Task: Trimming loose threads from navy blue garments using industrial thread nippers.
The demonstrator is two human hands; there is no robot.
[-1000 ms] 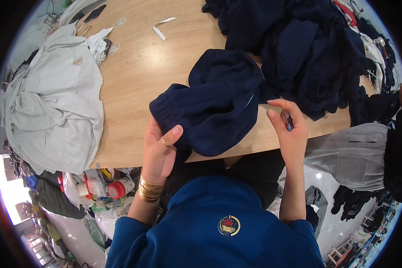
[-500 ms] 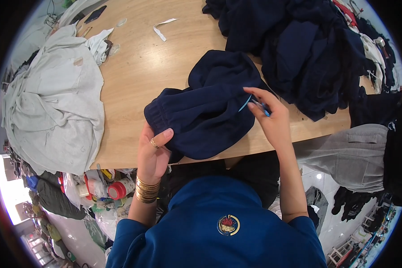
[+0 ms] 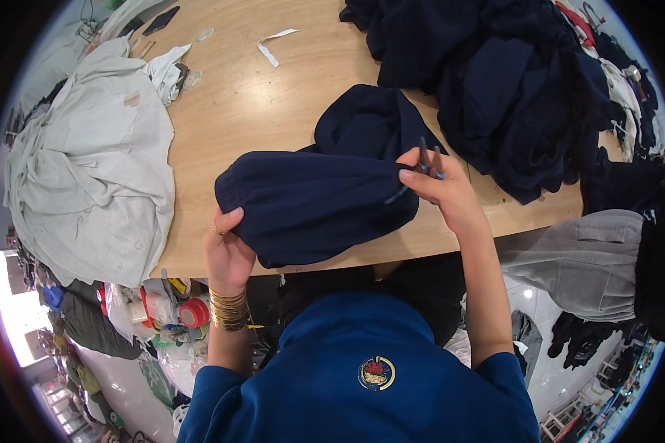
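Note:
A navy blue garment piece [image 3: 310, 203] stretches between my two hands over the near edge of the table. My left hand [image 3: 229, 255], with a ring and gold bangles at the wrist, is closed on its gathered, elastic-looking end, thumb on top. The fingers of my right hand [image 3: 447, 188] pinch the fabric's other end. Tucked in that same hand are small thread snips [image 3: 424, 156], dark blades pointing up and blue parts between the fingers. A short light-blue strip [image 3: 396, 196] shows on the cloth beside the right fingertips. More of the garment lies folded behind.
Dark navy garments [image 3: 495, 96] are heaped at the far right of the wooden table [image 3: 236, 118]. Light grey fabric [image 3: 89, 162] covers its left side. A phone [image 3: 161, 21] and a white strip [image 3: 267, 53] lie farther back. Grey trousers [image 3: 584, 258] hang at the right.
My left hand has moved left, drawing the gathered end out so the fabric lies straighter. In my right hand, the snips have turned blades upward, and the fingers now pinch the cloth.

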